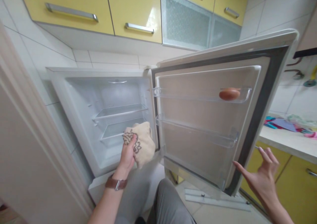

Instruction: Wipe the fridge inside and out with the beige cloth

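White-tiled walls [284, 13] and yellow cabinets [135, 6] surround an open refrigerator [111, 93], its door [195, 113] partly hiding the counter [289, 145] and bearing a brown rounded item [229, 94] in the top bin [188, 93]. A gray-trousered knee [170, 197] juts before it; the right hand [264, 176] — thumb and fingers apart — is at the door's edge, contact unclear, while the left hand [127, 156] clamps its fingers on a patterned cream cloth [146, 143] before the lower shelf [115, 130].
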A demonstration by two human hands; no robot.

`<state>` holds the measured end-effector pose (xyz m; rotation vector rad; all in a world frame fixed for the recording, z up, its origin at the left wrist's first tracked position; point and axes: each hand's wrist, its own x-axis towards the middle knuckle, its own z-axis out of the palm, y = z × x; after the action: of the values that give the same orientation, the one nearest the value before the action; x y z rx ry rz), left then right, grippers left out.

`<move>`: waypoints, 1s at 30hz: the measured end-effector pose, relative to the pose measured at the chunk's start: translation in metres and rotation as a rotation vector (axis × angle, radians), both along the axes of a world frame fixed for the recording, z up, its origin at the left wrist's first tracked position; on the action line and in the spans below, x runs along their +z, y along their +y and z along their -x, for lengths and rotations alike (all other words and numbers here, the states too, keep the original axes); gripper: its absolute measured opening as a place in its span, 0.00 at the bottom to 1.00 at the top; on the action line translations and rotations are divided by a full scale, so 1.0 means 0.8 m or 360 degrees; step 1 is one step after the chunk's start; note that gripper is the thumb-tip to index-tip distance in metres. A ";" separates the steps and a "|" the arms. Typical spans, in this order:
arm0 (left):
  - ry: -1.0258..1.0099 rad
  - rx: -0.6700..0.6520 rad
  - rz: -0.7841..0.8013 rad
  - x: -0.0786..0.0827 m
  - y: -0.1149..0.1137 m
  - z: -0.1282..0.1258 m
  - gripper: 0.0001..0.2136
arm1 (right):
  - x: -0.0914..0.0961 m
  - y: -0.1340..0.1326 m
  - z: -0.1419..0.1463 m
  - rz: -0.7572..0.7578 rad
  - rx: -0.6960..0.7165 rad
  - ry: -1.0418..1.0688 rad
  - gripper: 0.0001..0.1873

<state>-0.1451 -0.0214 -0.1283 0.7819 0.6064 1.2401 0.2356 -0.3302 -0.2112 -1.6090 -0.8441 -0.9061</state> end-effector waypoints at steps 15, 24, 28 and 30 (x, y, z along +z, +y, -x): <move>0.0075 0.0492 -0.0953 0.245 0.179 -0.134 0.19 | -0.061 0.066 -0.097 -0.0031 0.0029 -0.0035 0.65; 0.0317 0.0276 -0.1329 0.274 0.222 -0.179 0.16 | -0.081 0.079 -0.113 -0.0129 0.0059 -0.0016 0.65; 0.0453 0.0201 -0.1116 0.214 0.227 -0.168 0.16 | -0.086 0.080 -0.115 -0.0133 0.0044 -0.0045 0.62; 0.0539 0.0141 -0.1056 0.182 0.225 -0.161 0.17 | -0.086 0.080 -0.112 -0.0135 0.0046 -0.0065 0.61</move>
<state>-0.0164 0.1583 0.0173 1.5549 0.5000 1.4188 0.3256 -0.2664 -0.2800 -1.5058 -0.8443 -0.9451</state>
